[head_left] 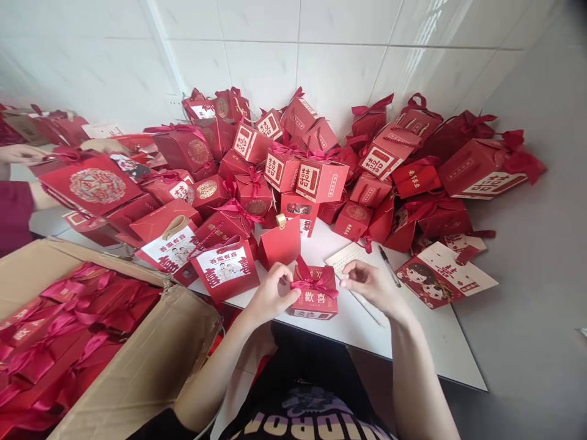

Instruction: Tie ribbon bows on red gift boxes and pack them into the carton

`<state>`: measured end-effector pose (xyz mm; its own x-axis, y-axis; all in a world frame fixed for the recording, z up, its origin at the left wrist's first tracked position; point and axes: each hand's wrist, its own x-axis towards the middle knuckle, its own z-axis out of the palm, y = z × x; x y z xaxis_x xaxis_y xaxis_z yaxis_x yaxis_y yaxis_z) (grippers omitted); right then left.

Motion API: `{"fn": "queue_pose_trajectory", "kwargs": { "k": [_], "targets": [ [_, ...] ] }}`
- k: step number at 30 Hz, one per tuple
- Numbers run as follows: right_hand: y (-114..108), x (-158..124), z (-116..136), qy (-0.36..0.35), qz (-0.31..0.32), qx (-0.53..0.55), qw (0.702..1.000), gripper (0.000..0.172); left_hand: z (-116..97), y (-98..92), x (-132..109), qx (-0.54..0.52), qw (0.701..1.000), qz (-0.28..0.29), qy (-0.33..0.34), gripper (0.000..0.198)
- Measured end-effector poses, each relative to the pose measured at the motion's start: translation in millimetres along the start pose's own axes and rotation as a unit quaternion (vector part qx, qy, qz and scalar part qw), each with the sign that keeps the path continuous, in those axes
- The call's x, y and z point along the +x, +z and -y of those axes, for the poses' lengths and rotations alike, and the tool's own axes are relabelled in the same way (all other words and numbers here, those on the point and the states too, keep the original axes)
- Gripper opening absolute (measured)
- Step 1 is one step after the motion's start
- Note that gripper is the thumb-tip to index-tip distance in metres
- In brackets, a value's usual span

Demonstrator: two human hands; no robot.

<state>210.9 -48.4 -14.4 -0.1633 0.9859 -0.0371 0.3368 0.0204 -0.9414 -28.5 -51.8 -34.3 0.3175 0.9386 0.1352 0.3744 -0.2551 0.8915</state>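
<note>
A small red gift box (313, 299) with gold characters and a pink-red ribbon bow on top stands at the near edge of the white table (413, 342). My left hand (270, 293) grips the box's left side, its fingers curled against the ribbon. To the right of the box, my right hand (369, 284) has its fingers pinched together near the end of the ribbon; whether it holds the ribbon I cannot make out.
Many red gift boxes and bags (316, 177) are heaped against the tiled wall. An open cardboard carton (151, 360) holding ribboned red boxes stands at the lower left. A pen (389, 264) and a lined sheet (348, 256) lie by my right hand. Another person's hand (18, 154) shows at the far left.
</note>
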Motion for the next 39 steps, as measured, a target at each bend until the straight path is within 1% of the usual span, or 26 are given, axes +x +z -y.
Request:
{"fn": "queue_pose_trajectory", "kwargs": {
  "k": [1,2,3,4,6,7,10,11,13,14,16,18,20,22,25,27,29,31,33,34,36,39],
  "targets": [
    [-3,4,6,-0.021,-0.031,-0.031,0.999,0.031,-5,-0.5,-1,0.025,0.999,-0.018,0.031,0.008],
    [-4,9,12,-0.045,-0.047,-0.062,0.996,0.029,-10,0.3,-2,0.055,0.996,-0.03,0.061,0.009],
    [-3,15,18,-0.07,-0.044,-0.091,0.992,0.028,-15,2.4,-2,0.087,0.992,-0.035,0.086,0.01],
    [0,22,23,-0.092,-0.025,-0.112,0.989,0.028,-18,5.9,-2,0.122,0.986,-0.037,0.104,0.01],
    [12,38,29,-0.108,0.044,-0.129,0.985,0.025,-21,16.0,-2,0.186,0.975,-0.038,0.115,0.011],
    [19,45,30,-0.096,0.079,-0.13,0.984,0.023,-20,21.6,-1,0.211,0.97,-0.043,0.115,0.013],
    [37,62,25,-0.019,0.158,-0.112,0.981,0.022,-14,34.3,-2,0.24,0.963,-0.061,0.104,0.015],
    [41,65,23,0.0,0.176,-0.097,0.98,0.024,-12,35.8,-2,0.236,0.965,-0.062,0.1,0.015],
    [46,68,18,0.005,0.192,-0.051,0.98,0.03,-9,33.7,-3,0.22,0.969,-0.054,0.096,0.015],
    [47,68,16,-0.003,0.189,-0.027,0.982,0.033,-8,30.2,-3,0.211,0.972,-0.04,0.098,0.015],
    [47,64,12,-0.021,0.162,-0.004,0.987,0.037,-7,19.4,-1,0.197,0.974,0.005,0.11,0.015],
    [46,58,8,-0.024,0.117,-0.023,0.993,0.041,-5,5.8,2,0.193,0.972,0.052,0.123,0.014],
    [45,48,3,-0.014,0.065,-0.046,0.997,0.049,-3,-7.3,5,0.198,0.97,0.066,0.124,0.016],
    [46,35,-3,0.004,0.032,-0.024,0.999,0.055,1,-17.3,8,0.201,0.972,0.041,0.112,0.018],
    [52,14,-10,0.034,0.031,0.067,0.997,0.054,5,-24.2,7,0.178,0.98,-0.041,0.082,0.018],
    [56,2,-13,0.043,0.034,0.095,0.994,0.05,7,-25.3,3,0.146,0.983,-0.09,0.058,0.018],
    [58,-7,-15,0.042,0.038,0.098,0.994,0.047,7,-26.3,-5,0.103,0.988,-0.112,0.02,0.019],
    [58,-10,-16,0.037,0.048,0.089,0.994,0.044,6,-28.3,-15,0.068,0.991,-0.113,-0.028,0.018],
    [57,-10,-17,0.028,0.044,0.064,0.997,0.043,3,-30.4,-27,0.053,0.992,-0.092,-0.062,0.021],
    [56,-9,-17,0.022,0.036,0.047,0.998,0.043,1,-31.0,-33,0.052,0.993,-0.076,-0.069,0.026],
    [55,-7,-15,0.013,0.008,0.013,1.0,0.043,-1,-30.5,-43,0.052,0.995,-0.043,-0.075,0.039],
    [54,-5,-9,-0.013,-0.044,-0.032,0.998,0.042,-1,-26.7,-51,0.029,0.996,-0.022,-0.083,0.052]
  ]
}}
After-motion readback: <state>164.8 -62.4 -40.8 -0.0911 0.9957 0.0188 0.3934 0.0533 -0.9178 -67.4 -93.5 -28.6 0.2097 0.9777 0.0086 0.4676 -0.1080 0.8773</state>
